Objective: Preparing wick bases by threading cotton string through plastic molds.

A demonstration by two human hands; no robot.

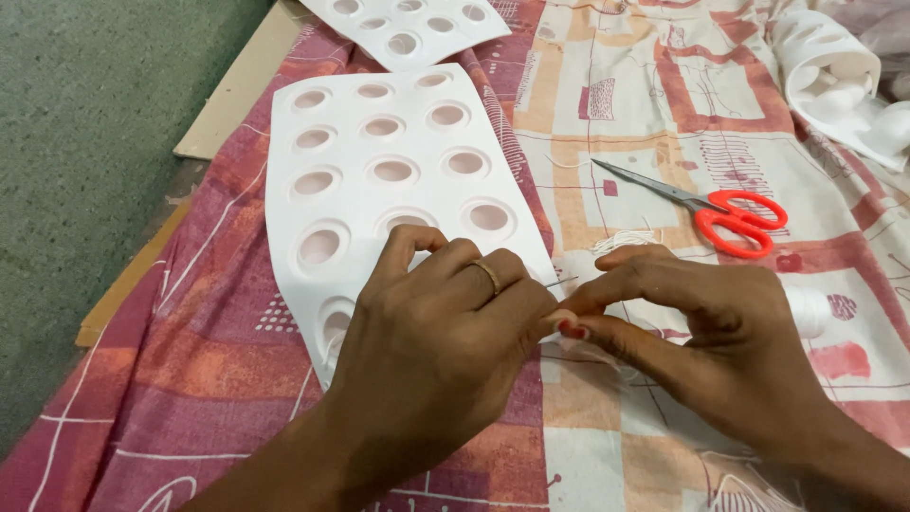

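While both hands meet over patterned cloth [607,446], left hand [445,332] pinches needle [561,281], tip poking out rightward; right hand [711,322] pinches white thread [621,239] at fingertips, just beside needle. Behind left hand: white sheet with round holes [379,142]. Farther right: orange-handled scissors [720,213]. Far corner: white fabric bundle [839,81].

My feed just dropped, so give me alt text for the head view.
Left hand and right hand meet fingertip to fingertip, pinching a thin needle over a white sheet with round holes. Red-handled scissors lie beyond the right hand on a patterned cloth.
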